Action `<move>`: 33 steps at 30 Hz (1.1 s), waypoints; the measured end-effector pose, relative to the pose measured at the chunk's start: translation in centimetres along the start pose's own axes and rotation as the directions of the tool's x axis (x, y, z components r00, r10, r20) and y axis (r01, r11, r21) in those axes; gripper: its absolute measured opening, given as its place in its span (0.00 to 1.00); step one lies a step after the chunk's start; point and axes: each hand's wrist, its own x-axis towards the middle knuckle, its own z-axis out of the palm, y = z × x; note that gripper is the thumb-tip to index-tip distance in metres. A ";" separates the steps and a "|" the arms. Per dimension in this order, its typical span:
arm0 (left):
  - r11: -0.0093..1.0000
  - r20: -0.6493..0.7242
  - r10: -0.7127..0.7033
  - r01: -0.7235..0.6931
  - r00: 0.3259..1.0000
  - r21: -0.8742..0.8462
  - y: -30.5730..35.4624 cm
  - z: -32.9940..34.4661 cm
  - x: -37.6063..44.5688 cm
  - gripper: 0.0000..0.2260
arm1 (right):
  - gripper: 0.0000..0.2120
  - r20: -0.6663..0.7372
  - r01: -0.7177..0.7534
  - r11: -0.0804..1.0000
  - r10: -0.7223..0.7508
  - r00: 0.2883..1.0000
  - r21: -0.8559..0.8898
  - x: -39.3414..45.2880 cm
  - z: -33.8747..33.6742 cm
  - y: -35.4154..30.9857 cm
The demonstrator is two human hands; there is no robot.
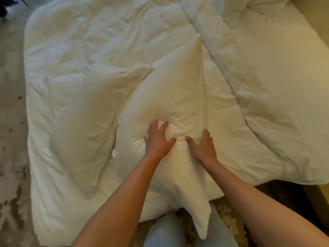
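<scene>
As hands point(158, 140) point(203, 148) press, plump white pillow point(175, 90) dimples.

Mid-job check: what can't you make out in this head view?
Head view only:
- Palms of the left hand and right hand: pressed face down into the pillow.
- Duvet far end: cut off by the top edge.
- Floor pattern: blurred.
</scene>
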 end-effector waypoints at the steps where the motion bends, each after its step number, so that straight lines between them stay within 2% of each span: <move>1: 1.000 -0.005 0.007 -0.007 1.000 -0.003 -0.4 0.3 0.3 0.34 | 0.51 -0.012 -0.022 1.000 0.022 1.000 0.012 0.5 0.6 -0.1; 5: 0.999 -0.027 0.049 -0.049 0.998 -0.007 -1.7 1.3 1.2 0.33 | 0.48 -0.148 -0.064 0.998 0.066 0.987 0.018 1.2 3.0 -0.2; 10: 0.994 -0.029 0.108 -0.108 0.994 -0.017 -3.1 1.3 1.6 0.33 | 0.25 -0.263 -0.054 0.995 0.073 0.962 0.079 0.7 5.0 -1.1; 14: 0.988 0.034 0.152 -0.152 0.988 -0.019 -4.2 0.5 0.6 0.36 | 0.15 -0.307 0.020 0.994 0.013 0.952 0.104 -0.9 3.3 -1.7; 20: 0.966 0.179 0.250 -0.257 0.952 0.019 -2.3 -2.5 -1.5 0.45 | 0.15 -0.339 0.185 0.980 -0.199 0.920 -0.074 -4.5 -3.3 -4.9; 25: 0.951 0.151 0.310 -0.305 0.939 -0.053 0.7 -5.5 -3.2 0.47 | 0.16 -0.362 0.323 0.913 -0.397 0.844 -0.248 -7.3 -8.9 -10.9; 29: 0.924 0.128 0.376 -0.363 0.917 -0.118 4.9 -6.2 -5.8 0.48 | 0.14 -0.368 0.354 0.855 -0.490 0.790 -0.380 -9.7 -14.8 -13.8; 33: 0.863 0.147 0.505 -0.494 0.851 -0.106 9.6 -5.7 -8.8 0.44 | 0.17 -0.415 0.329 0.838 -0.511 0.753 -0.435 -12.5 -21.0 -13.8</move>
